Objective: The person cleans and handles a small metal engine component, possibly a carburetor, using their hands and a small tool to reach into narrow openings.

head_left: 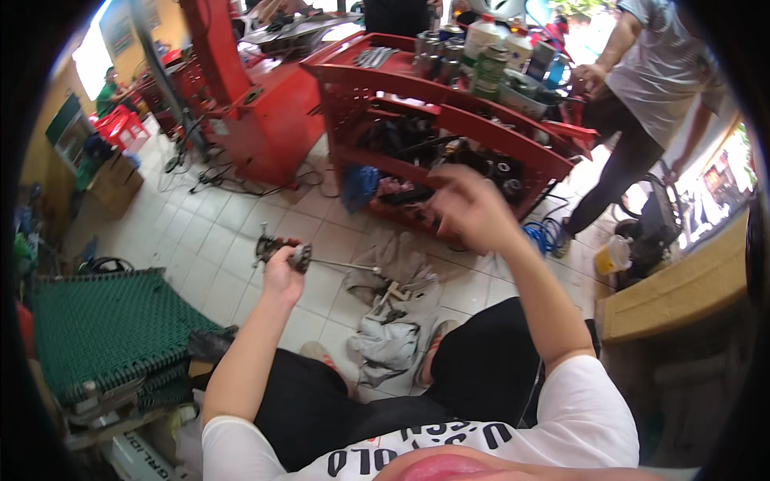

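Closed around a dark, round, gear-like metal part (300, 257) is my left hand (281, 276), held out in front of me above the tiled floor. Other pieces of metal with thin prongs stick out past its fingers. A thin metal rod (345, 264) runs right from beside the part; I cannot tell if it is joined to it. My right hand (473, 210) is raised before the red tool cart (449, 120) and smeared by motion, so its fingers are unclear. Below, between my feet, lie a grey rag (385, 345) and some metal pieces (393, 295).
Bottles and cans (489, 68) crowd the cart's top beside several wrenches (375, 57). At the right stands another person (666, 64), one hand at the cart. A green woven seat (120, 329) is at my left, a cardboard box (682, 280) at my right. Cables cross the floor.
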